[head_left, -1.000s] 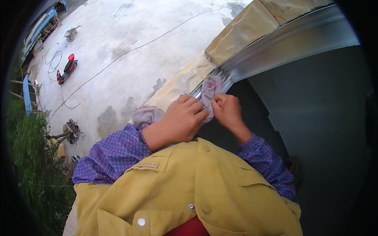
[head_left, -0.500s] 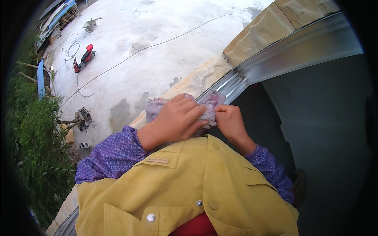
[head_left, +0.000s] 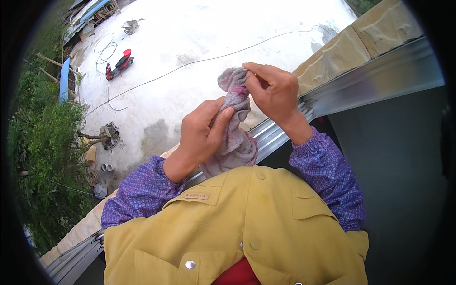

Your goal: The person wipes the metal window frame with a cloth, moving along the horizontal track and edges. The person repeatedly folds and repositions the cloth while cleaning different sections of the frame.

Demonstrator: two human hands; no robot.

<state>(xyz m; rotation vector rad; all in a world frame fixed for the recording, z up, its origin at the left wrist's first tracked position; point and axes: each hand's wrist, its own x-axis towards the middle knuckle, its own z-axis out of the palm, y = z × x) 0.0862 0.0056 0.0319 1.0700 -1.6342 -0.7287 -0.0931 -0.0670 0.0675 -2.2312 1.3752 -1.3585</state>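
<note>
A greyish-pink cloth (head_left: 233, 102), bunched and twisted, is stretched between my two hands above a metal window track (head_left: 271, 137). My left hand (head_left: 198, 134) is closed round its middle, thumb on top. With thumb and fingers my right hand (head_left: 275, 91) pinches the upper end, where a small flap sticks out. The cloth's loose lower part hangs beside the front of my yellow jacket (head_left: 213, 223) and covers a piece of the track.
A stone ledge (head_left: 332, 61) runs along the track, with a metal frame (head_left: 375, 73) at the right. Far below on pale ground stand a red scooter (head_left: 119, 65) and a wheelbarrow (head_left: 131, 25). A long cable (head_left: 204, 59) crosses the ground; trees (head_left: 52, 156) grow at left.
Both hands have lifted the cloth up off the track. My right hand has moved up and away from me, and the cloth is now drawn out lengthwise between the hands.
</note>
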